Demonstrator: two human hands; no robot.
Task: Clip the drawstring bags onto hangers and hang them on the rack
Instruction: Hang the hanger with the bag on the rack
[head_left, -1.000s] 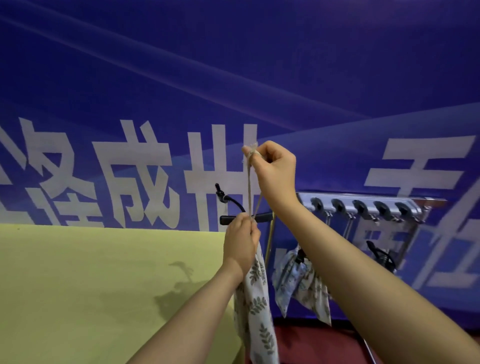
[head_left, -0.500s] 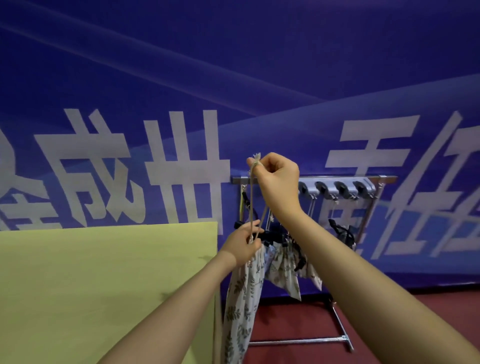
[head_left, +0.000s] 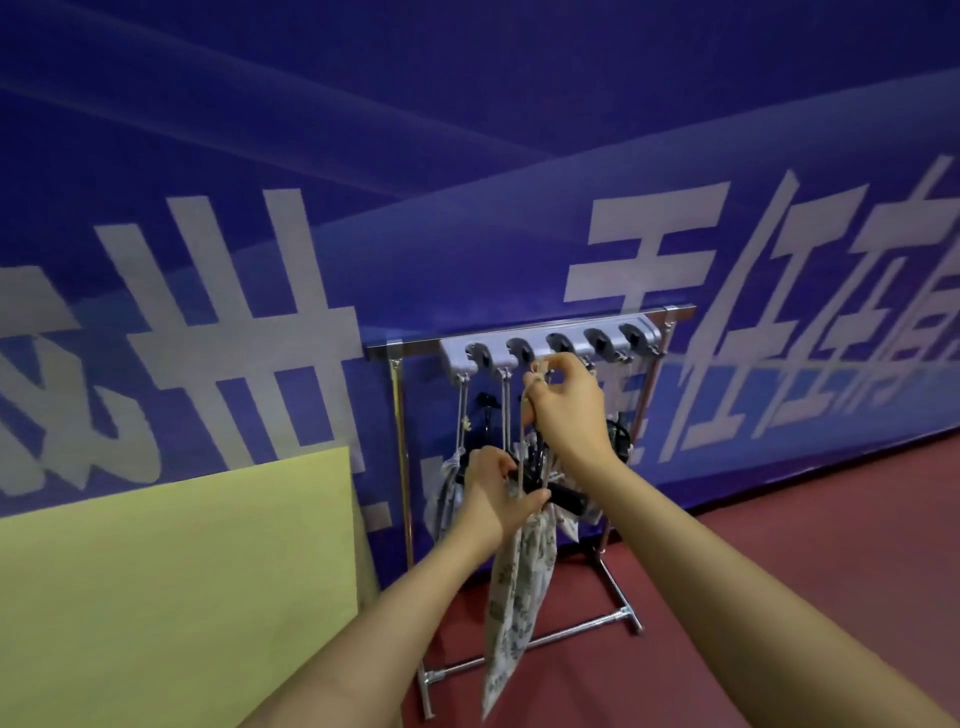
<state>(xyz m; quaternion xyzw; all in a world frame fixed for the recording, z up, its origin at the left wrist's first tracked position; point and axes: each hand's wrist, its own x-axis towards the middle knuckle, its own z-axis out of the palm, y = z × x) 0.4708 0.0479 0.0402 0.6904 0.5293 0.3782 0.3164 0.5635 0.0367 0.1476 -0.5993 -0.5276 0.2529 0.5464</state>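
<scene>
Drawstring bag (head_left: 519, 582), leaf-print, hung limp in front of rack (head_left: 524, 332), low centre. Neck and black hanger (head_left: 566, 498) pinched closed in left hand (head_left: 496, 493). Cord ends (head_left: 539, 370) gripped in closed right hand (head_left: 569, 410), held up near hooks. Judged light, soft, floppy; best taken at gathered neck or cord, not loose body.

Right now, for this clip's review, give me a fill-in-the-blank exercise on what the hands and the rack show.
1. The right hand pinches the bag's ____ up near the rack.
2. The left hand grips the leaf-print bag at its ____ end.
3. The grey bar on the rack has ____ round holders.

Missing words: drawstring; top; five
</scene>
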